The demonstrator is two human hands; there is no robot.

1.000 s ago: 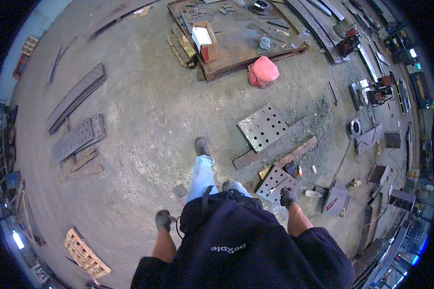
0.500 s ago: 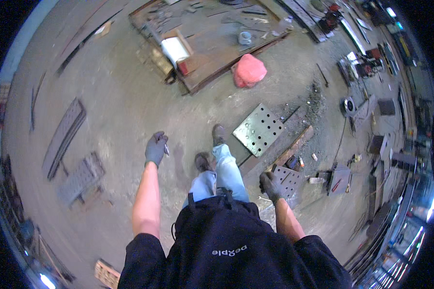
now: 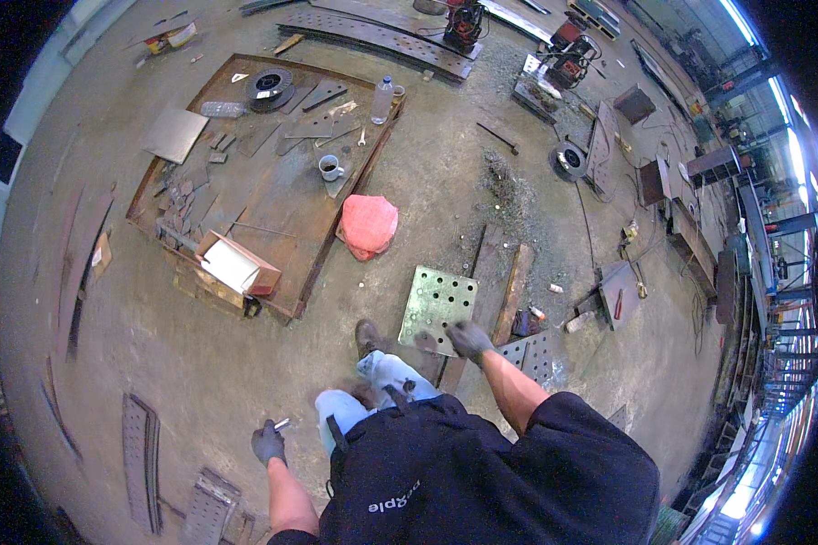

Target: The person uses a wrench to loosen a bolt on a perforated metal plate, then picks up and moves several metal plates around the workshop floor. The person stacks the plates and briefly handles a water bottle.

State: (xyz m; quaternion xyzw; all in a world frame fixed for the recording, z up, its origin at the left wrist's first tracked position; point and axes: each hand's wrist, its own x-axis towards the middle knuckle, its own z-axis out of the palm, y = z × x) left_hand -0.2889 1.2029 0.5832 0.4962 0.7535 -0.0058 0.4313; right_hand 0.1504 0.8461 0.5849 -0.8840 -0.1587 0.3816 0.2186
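Low at the left, my gloved left hand [image 3: 268, 442] is closed round a short pale stick [image 3: 282, 423], perhaps a marker; its kind is too small to tell. My gloved right hand [image 3: 470, 341] is at the near right corner of a shiny square steel plate [image 3: 418, 309] with rows of round holes. Whether it touches the plate, and how its fingers are bent, I cannot make out. A second perforated plate [image 3: 538, 356], grey, lies just right of that hand, partly hidden by my forearm.
Ahead stands a low rusty tray table [image 3: 272, 213] with a mug [image 3: 330, 167], a bottle [image 3: 382, 100] and steel scraps. A red bundle [image 3: 369, 226] sits against its edge. Right of the shiny plate lies a rusty bar [image 3: 514, 292]; perforated strips [image 3: 141, 463] lie at left.
My view has turned and shifted forward. My right hand has moved from beside the grey plate to the shiny plate's near corner. The left hand still has the pale stick.
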